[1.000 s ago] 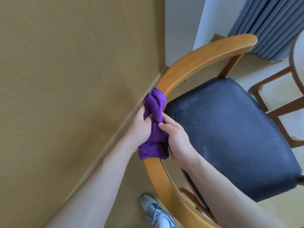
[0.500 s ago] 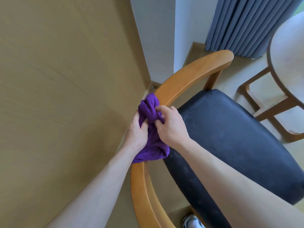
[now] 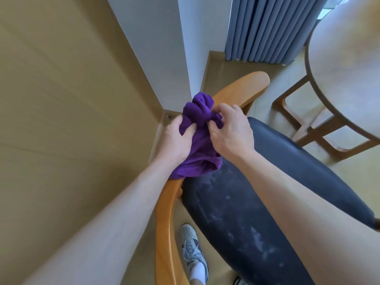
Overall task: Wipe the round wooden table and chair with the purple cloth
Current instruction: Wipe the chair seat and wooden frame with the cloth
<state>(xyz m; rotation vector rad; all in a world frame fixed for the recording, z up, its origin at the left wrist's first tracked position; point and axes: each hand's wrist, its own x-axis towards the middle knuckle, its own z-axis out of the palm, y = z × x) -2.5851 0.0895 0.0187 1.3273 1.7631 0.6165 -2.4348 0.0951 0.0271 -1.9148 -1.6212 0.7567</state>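
Hands squeeze the bunched purple cloth (image 3: 198,128) from both sides: left hand (image 3: 176,140), right hand (image 3: 230,130), each grip tight on it. Under the cloth runs the chair's curved wooden rail (image 3: 164,212). Beside it is the dark seat (image 3: 257,202). Farther off stands the round table (image 3: 345,68).

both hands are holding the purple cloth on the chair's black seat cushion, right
Not quite. Both the left hand and the right hand do grip the purple cloth, but the head view shows it bunched on the chair's curved wooden rail, not on the black seat cushion.
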